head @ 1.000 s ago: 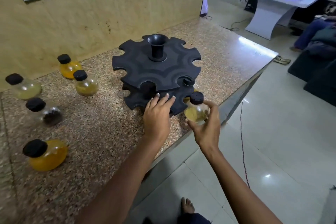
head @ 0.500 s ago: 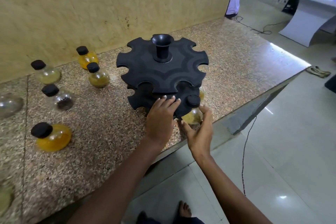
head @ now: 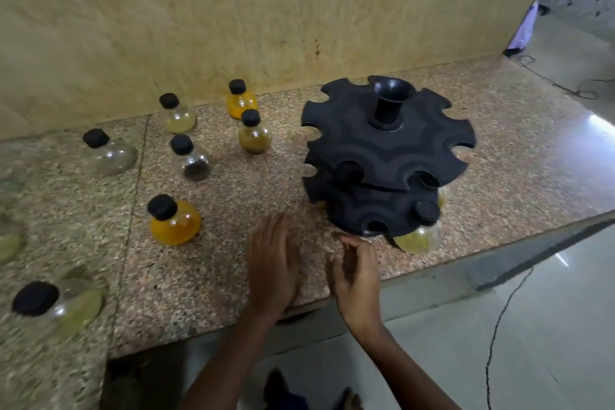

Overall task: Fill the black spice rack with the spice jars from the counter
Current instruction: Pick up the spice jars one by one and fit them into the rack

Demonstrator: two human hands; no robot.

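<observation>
Right of both empty, slack hands, a jar hangs in the rack.

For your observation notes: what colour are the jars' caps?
Black, as on the orange jar's cap; head view shows it.

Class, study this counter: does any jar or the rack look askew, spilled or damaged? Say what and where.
Nothing looks spilled or broken. The jar hung in the front slot of the spice rack tilts slightly. The jars on the counter stand upright, caps on. The far-left ones are too blurred to judge. Both the left hand and right hand hold nothing.
</observation>
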